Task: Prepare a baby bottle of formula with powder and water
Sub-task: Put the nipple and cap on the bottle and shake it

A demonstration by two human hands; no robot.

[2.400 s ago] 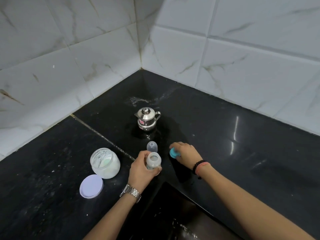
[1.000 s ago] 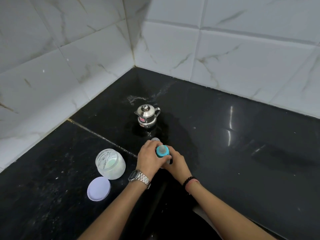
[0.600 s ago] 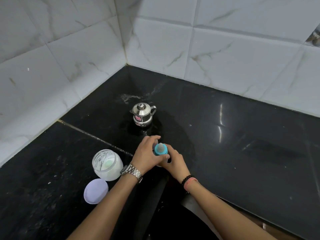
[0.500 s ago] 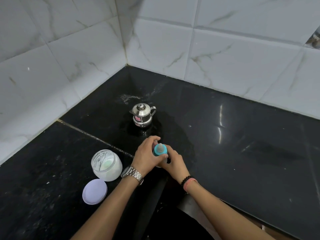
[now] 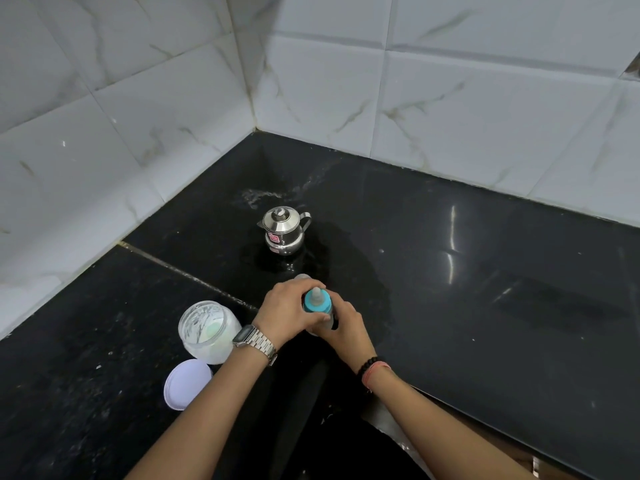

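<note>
The baby bottle point(image 5: 322, 322) stands upright on the black countertop point(image 5: 485, 306), near its front edge and just in front of the small steel kettle point(image 5: 284, 230) — the right hand point(image 5: 346, 327) curls its fingers round the body to keep it from turning, while the left hand point(image 5: 289, 311) grips the teal nipple collar point(image 5: 317, 303) from above, apparently to screw it tight. The open powder jar point(image 5: 207, 332) and its white lid point(image 5: 188, 382) sit to the left, probably set aside once scooping was done — within reach but clear of the hands
</note>
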